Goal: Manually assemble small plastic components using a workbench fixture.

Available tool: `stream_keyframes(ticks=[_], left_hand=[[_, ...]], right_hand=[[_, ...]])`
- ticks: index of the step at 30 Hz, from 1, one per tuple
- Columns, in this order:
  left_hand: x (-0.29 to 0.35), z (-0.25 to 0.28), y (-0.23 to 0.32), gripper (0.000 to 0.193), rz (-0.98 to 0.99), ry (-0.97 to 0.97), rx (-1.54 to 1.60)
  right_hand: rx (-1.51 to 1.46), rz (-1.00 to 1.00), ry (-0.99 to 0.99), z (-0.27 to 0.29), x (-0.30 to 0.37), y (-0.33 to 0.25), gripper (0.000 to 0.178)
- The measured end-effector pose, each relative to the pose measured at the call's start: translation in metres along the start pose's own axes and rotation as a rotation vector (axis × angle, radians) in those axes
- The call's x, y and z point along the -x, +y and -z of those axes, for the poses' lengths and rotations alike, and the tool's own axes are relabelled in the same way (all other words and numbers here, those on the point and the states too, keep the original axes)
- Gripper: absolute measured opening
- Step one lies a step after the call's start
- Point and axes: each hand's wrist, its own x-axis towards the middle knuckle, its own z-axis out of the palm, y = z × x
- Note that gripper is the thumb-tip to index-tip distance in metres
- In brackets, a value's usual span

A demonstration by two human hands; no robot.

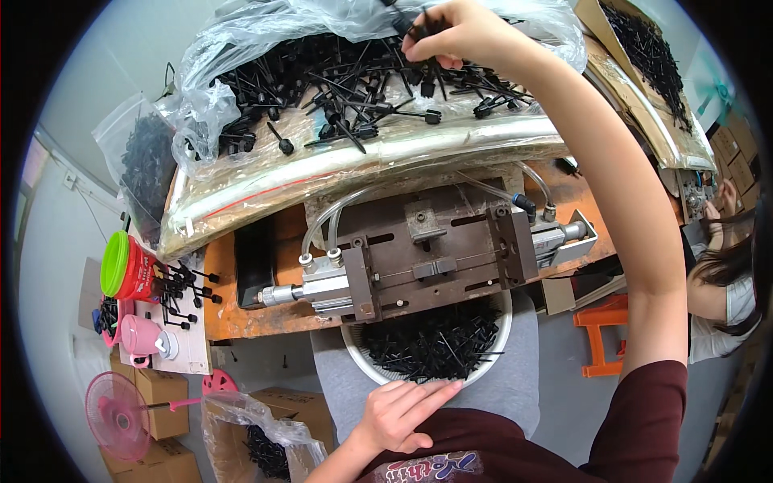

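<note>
My right hand reaches to the far side, over a pile of black plastic stemmed parts. Its fingers are curled round a few of these parts, with dark stems and heads poking out. My left hand rests at the near rim of a white basket on my lap, fingers stretched out and holding nothing. Inside the basket lie many thin black parts. Between the pile and the basket stands a metal fixture with pneumatic cylinders at both ends and a small dark piece at its middle.
Clear plastic sheeting surrounds the pile. At left are a red and green tub, a pink cup and a pink fan. A plastic-lined carton sits below. Another person works at right, near an orange stool.
</note>
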Motion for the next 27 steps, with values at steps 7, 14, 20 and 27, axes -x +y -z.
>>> stream_keyframes(ticks=[7, 14, 20, 27], left_hand=[[-0.034, 0.021, 0.007, 0.033, -0.086, 0.228, -0.147], [-0.099, 0.043, 0.003, 0.049, 0.153, 0.623, -0.004], [-0.103, 0.046, -0.001, 0.052, 0.278, 0.484, 0.277], [-0.098, 0.04, 0.008, 0.032, 0.229, 0.299, 0.063]], right_hand=[[-0.481, -0.042, 0.169, 0.013, 0.028, 0.007, 0.017], [-0.743, 0.018, 0.097, -0.031, 0.112, -0.01, 0.021], [-0.92, -0.222, -0.056, -0.073, 0.18, -0.016, 0.021], [-1.002, -0.308, -0.035, -0.09, 0.208, 0.004, 0.02]])
